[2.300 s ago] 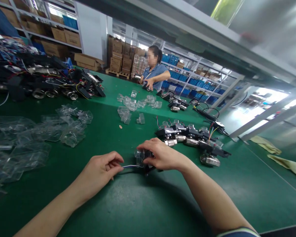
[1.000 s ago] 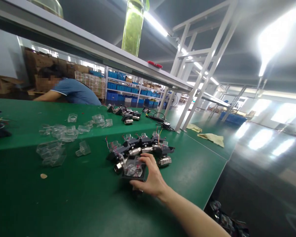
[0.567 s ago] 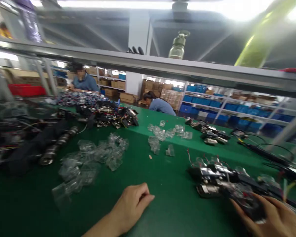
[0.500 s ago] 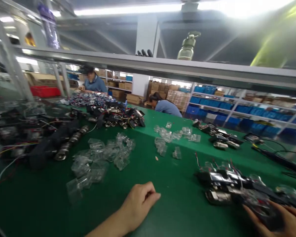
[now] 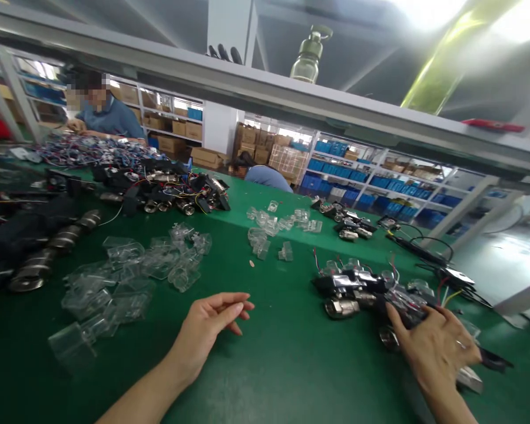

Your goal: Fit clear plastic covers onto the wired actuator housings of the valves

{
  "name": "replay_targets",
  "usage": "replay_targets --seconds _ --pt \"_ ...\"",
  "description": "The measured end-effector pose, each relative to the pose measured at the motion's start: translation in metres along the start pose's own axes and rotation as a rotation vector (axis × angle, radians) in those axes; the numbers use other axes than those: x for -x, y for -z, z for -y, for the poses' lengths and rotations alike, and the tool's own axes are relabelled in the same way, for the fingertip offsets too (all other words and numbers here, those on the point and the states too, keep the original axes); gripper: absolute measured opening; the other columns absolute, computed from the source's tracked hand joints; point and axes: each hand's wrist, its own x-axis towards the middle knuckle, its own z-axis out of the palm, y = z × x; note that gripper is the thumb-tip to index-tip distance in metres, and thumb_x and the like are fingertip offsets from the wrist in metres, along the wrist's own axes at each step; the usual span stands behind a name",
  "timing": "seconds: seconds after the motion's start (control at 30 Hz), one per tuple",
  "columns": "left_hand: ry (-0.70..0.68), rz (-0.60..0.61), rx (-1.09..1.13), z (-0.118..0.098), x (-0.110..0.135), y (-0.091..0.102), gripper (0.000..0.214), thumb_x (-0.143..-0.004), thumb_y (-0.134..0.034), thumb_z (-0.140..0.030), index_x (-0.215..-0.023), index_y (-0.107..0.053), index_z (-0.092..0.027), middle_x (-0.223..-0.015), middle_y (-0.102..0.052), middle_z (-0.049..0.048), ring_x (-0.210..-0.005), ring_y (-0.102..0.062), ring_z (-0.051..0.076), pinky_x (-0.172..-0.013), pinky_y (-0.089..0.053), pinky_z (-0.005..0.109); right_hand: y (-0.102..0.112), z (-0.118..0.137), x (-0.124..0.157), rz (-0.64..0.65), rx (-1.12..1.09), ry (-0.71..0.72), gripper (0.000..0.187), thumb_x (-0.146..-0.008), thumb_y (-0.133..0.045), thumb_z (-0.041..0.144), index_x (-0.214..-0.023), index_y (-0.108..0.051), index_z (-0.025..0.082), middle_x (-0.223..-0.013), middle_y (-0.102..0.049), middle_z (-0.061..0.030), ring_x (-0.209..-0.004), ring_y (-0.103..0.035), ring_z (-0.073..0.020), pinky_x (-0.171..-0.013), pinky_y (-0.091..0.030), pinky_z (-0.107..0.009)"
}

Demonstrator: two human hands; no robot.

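Head view: nearest, the left hand (image 5: 209, 330) is over the green worktable (image 5: 287, 365), fingers loosely bent, thumb close to them, nothing visible in its hold. The right hand (image 5: 441, 353) is about half open, thumb and fingers on opposite sides of 1 black valve unit (image 5: 408, 303) with a clear cover, apparently gripped. That unit lies just beyond the right palm, toward the fingertips and left of the wrist, on the near side of the row of valve units (image 5: 342, 282); I cannot tell whether it bears on the table. The palm hides too much to read its long axis, but the row runs left to right, slanting nearer at its right end. The left hand is well apart. Past it, to the left, lie loose clear covers (image 5: 132, 271). Farther off are a 2nd row of units (image 5: 344, 221), 2 people (image 5: 115, 118) and blue bins (image 5: 331, 168).
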Motion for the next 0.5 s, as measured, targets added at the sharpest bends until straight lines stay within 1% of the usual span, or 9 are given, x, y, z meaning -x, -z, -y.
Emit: replay_targets --seconds 0.1,0.17,0.2,0.23,0.27,0.33,0.4,0.43,0.5 --pt "-0.083 -0.002 -0.098 0.001 0.0 0.001 0.021 -0.072 -0.069 -0.03 -0.089 -0.074 -0.018 -0.089 -0.073 0.0075 -0.077 -0.062 0.018 -0.06 -0.05 0.026 0.006 0.004 -0.004 -0.002 -0.028 -0.007 0.073 -0.08 -0.037 0.062 -0.124 -0.044 0.005 -0.129 -0.042 -0.0304 -0.124 -0.035 -0.0453 -0.092 -0.026 -0.066" --pt "-0.127 0.004 -0.181 0.001 -0.001 0.003 0.02 -0.073 -0.066 -0.03 -0.088 -0.074 -0.019 -0.092 -0.072 0.0071 -0.079 -0.061 0.019 -0.061 -0.05 0.027 0.016 0.015 -0.005 -0.089 -0.103 0.062 0.069 -0.081 -0.042 0.058 -0.126 -0.043 0.006 -0.131 -0.041 -0.0292 -0.126 -0.033 -0.0445 -0.094 -0.026 -0.065" --pt "-0.152 0.006 -0.228 0.001 -0.001 0.004 0.02 -0.074 -0.065 -0.03 -0.088 -0.074 -0.02 -0.095 -0.071 0.007 -0.08 -0.061 0.019 -0.061 -0.05 0.027 0.023 0.023 -0.004 -0.121 -0.176 0.129 0.064 -0.082 -0.044 0.056 -0.124 -0.046 0.008 -0.128 -0.044 -0.0271 -0.124 -0.036 -0.0426 -0.094 -0.029 -0.063" --pt "-0.184 0.012 -0.274 0.002 -0.002 0.004 0.019 -0.075 -0.064 -0.029 -0.089 -0.074 -0.02 -0.099 -0.07 0.0071 -0.084 -0.061 0.02 -0.063 -0.05 0.028 0.029 0.034 -0.002 -0.119 -0.273 0.208 0.056 -0.083 -0.045 0.053 -0.119 -0.049 0.01 -0.122 -0.05 -0.0238 -0.119 -0.043 -0.0393 -0.094 -0.033 -0.059" --pt "-0.223 0.021 -0.318 0.002 -0.001 0.005 0.019 -0.075 -0.062 -0.027 -0.09 -0.073 -0.022 -0.103 -0.068 0.0071 -0.089 -0.061 0.021 -0.067 -0.05 0.03 0.035 0.047 0.001 -0.071 -0.39 0.292 0.047 -0.085 -0.046 0.049 -0.113 -0.053 0.013 -0.113 -0.056 -0.0194 -0.111 -0.051 -0.0345 -0.092 -0.039 -0.053" --pt "-0.312 0.058 -0.404 0.003 0.002 0.003 0.023 -0.073 -0.06 -0.02 -0.092 -0.073 -0.024 -0.112 -0.065 0.0066 -0.104 -0.057 0.024 -0.082 -0.048 0.036 0.046 0.08 0.015 0.174 -0.63 0.42 0.032 -0.087 -0.046 0.042 -0.106 -0.057 0.018 -0.096 -0.064 -0.0106 -0.091 -0.061 -0.0238 -0.081 -0.049 -0.038" --pt "-0.391 0.129 -0.502 0.004 0.006 0.001 0.034 -0.068 -0.057 -0.011 -0.094 -0.072 -0.026 -0.119 -0.061 0.005 -0.116 -0.05 0.024 -0.099 -0.038 0.043 0.055 0.115 0.034 0.466 -0.822 0.504 0.029 -0.087 -0.049 0.04 -0.107 -0.058 0.021 -0.084 -0.066 -0.0048 -0.076 -0.064 -0.0176 -0.07 -0.051 -0.026" --pt "-0.418 0.173 -0.558 0.005 0.008 -0.001 0.04 -0.065 -0.056 -0.007 -0.095 -0.072 -0.027 -0.123 -0.059 0.0038 -0.12 -0.046 0.024 -0.103 -0.033 0.044 0.057 0.131 0.045 0.603 -0.902 0.542 0.028 -0.086 -0.05 0.04 -0.105 -0.059 0.022 -0.079 -0.067 -0.0026 -0.071 -0.064 -0.0157 -0.065 -0.051 -0.022" --pt "-0.457 0.278 -0.638 0.011 0.004 -0.001 0.048 -0.059 -0.057 -0.004 -0.098 -0.071 -0.028 -0.129 -0.055 0.0025 -0.123 -0.043 0.024 -0.102 -0.035 0.043 0.058 0.156 0.064 0.836 -1.024 0.58 0.025 -0.085 -0.051 0.043 -0.096 -0.064 0.024 -0.072 -0.067 0.0001 -0.064 -0.064 -0.0134 -0.06 -0.05 -0.018"
